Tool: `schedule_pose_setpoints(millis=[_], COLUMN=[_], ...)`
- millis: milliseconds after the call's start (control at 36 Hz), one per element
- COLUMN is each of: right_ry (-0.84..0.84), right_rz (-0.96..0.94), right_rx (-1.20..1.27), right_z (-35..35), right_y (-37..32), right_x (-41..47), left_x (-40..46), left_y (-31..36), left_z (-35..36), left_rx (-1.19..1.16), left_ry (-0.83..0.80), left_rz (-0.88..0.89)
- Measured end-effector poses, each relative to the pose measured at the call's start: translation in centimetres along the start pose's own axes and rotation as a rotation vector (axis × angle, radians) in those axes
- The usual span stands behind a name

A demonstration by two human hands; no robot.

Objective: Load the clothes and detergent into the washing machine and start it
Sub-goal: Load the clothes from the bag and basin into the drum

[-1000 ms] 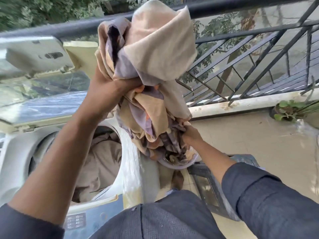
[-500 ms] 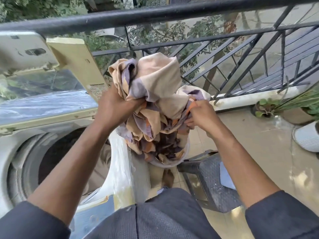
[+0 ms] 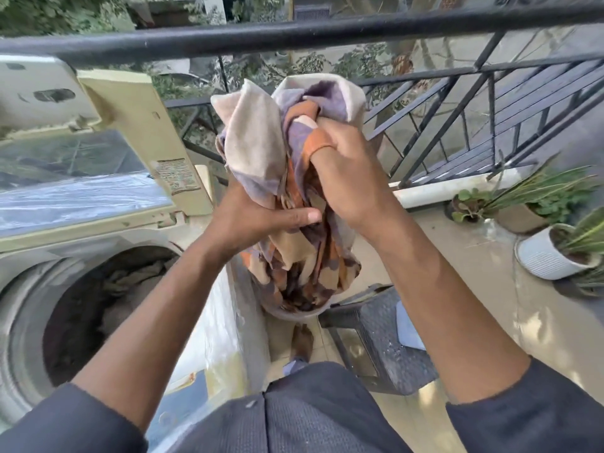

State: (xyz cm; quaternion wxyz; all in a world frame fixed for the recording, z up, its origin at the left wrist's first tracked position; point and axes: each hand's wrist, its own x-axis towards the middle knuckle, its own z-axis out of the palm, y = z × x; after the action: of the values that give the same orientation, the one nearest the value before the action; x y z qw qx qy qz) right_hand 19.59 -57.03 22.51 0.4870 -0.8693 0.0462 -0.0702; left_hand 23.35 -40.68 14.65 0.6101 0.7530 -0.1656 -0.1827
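both hands bunched on the patterned cloth

the left hand (image 3: pixel 258 220) and the right hand (image 3: pixel 346 181) are both closed on one patterned cloth (image 3: pixel 294 191), beige with purple and orange patches. the left grips the bundle low with its thumb laid across the front; the right clutches the upper folds, and a strip of orange fabric wraps over one finger. the cloth is held up in front of the railing (image 3: pixel 294 37), its tail hanging into a pale tub (image 3: pixel 294 313) just right of the washing machine (image 3: pixel 209 338). gathering it in two fists looks like a way to keep a long, loose piece from trailing before it goes over the rim.

the drum (image 3: pixel 98 305) stands open with its lid (image 3: pixel 81 178) raised behind, and some dull fabric already lies inside. no detergent can be made out. the control panel is cut off near the bottom edge, the tub's contents are hidden by the hanging cloth, and a dark stool (image 3: pixel 385 338) beside it is partly covered by the right forearm.
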Motion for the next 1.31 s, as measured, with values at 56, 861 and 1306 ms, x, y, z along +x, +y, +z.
schedule_pose_setpoints(millis=[56,861,1306], right_ry=[-0.02,-0.698,-0.177], right_rz=[-0.019,0.633,0.746], right_rx=[-0.024,-0.438,0.055], right_z=[0.7,7.9,6.3], right_y=[-0.4,24.6,25.0], right_x=[-0.4,-0.6,0.6], left_x=[0.3,1.0,1.2], left_y=[-0.6,3.8,0.6], left_z=[0.6,-3.0,-4.1], left_rx=[0.056,-0.307,-0.096], left_ry=[0.155,0.627,0.644], left_rz=[-0.01,0.065,0.02])
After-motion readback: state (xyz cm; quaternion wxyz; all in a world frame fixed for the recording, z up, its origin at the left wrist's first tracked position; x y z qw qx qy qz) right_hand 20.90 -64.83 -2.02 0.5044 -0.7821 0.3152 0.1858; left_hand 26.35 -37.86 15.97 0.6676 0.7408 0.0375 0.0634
